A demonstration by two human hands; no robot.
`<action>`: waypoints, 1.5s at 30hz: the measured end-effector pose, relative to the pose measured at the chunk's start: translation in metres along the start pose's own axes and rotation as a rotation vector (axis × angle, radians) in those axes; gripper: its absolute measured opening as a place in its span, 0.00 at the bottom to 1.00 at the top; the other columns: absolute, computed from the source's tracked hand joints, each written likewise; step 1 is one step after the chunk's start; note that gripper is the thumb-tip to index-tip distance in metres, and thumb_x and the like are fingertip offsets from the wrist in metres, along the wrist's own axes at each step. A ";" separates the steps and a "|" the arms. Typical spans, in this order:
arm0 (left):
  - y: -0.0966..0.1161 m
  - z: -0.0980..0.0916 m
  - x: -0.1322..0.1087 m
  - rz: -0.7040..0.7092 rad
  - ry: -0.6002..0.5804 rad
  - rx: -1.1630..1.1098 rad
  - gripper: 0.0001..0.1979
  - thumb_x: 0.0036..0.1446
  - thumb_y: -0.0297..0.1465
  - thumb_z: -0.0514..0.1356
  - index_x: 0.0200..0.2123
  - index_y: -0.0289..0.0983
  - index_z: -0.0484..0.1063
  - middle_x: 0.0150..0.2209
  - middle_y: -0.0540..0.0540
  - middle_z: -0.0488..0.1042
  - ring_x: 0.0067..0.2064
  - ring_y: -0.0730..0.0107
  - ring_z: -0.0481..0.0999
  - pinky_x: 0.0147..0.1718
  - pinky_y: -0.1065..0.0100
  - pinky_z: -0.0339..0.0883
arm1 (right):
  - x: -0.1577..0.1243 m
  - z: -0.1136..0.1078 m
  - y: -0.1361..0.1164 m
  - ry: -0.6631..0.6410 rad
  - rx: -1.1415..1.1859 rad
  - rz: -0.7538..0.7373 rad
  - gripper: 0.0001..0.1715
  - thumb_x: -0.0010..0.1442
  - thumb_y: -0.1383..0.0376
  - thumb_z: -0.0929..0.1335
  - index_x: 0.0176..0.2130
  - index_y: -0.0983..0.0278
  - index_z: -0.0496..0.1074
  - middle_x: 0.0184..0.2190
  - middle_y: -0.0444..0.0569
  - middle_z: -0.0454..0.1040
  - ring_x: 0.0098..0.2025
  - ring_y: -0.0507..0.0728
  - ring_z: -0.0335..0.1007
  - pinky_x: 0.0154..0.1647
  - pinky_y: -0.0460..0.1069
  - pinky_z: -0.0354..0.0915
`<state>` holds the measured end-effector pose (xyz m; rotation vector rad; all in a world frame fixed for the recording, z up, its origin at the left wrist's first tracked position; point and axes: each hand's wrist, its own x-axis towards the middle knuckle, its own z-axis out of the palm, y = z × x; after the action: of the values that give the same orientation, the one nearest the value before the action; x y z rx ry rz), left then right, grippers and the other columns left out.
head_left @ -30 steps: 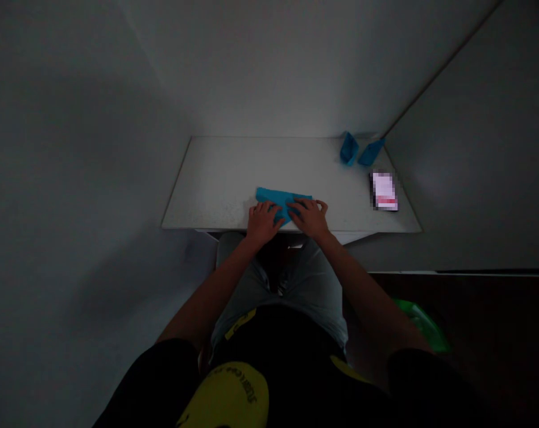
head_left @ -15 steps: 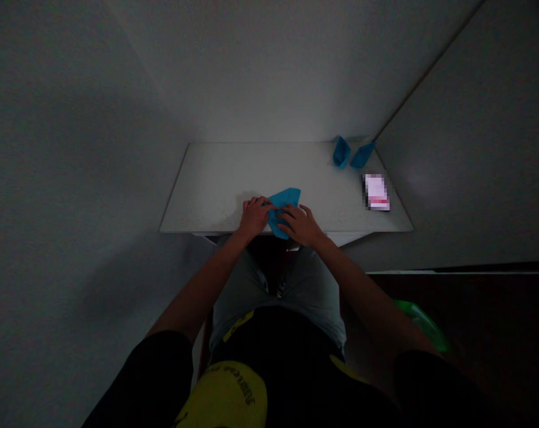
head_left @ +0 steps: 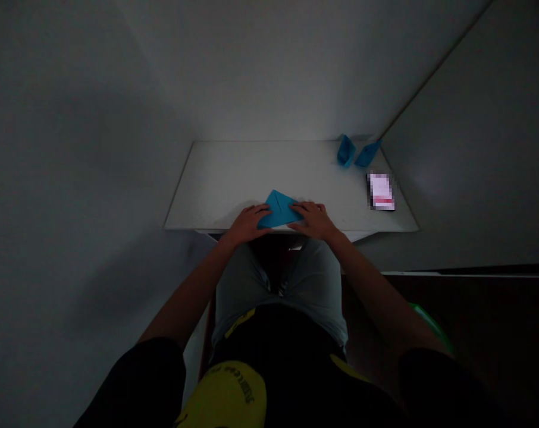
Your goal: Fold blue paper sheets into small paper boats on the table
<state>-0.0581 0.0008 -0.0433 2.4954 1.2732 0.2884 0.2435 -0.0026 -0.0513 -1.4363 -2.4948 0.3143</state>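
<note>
A sheet of blue paper (head_left: 279,210), folded into a triangular shape with its peak away from me, lies at the near edge of the white table (head_left: 234,172). At its left corner my left hand (head_left: 250,222) grips it, fingers on top and thumb along the near edge. My right hand (head_left: 315,220) has the right corner in the same way. The fingertips cover both corners of the paper.
Two folded blue paper boats (head_left: 345,151) (head_left: 368,154) stand at the table's far right corner. Nearer me on that side lies a phone-like device (head_left: 381,191) with a lit, pixelated screen. Walls border the table behind and at right. Something green (head_left: 432,327) is on the dark floor at lower right.
The blue paper has turned, and its peak now points away from me. My hands have moved apart from its middle to its left and right corners.
</note>
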 end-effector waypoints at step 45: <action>0.027 0.019 -0.034 -0.202 0.264 -0.176 0.12 0.68 0.35 0.65 0.52 0.44 0.84 0.53 0.44 0.86 0.57 0.52 0.82 0.62 0.50 0.70 | -0.051 0.005 -0.006 0.164 0.189 -0.001 0.17 0.72 0.63 0.67 0.56 0.54 0.81 0.53 0.51 0.85 0.56 0.66 0.79 0.60 0.65 0.65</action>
<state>-0.0520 -0.0452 -0.0517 2.2139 1.5156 0.6663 0.2615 -0.0499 -0.0595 -1.3291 -2.2699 0.4037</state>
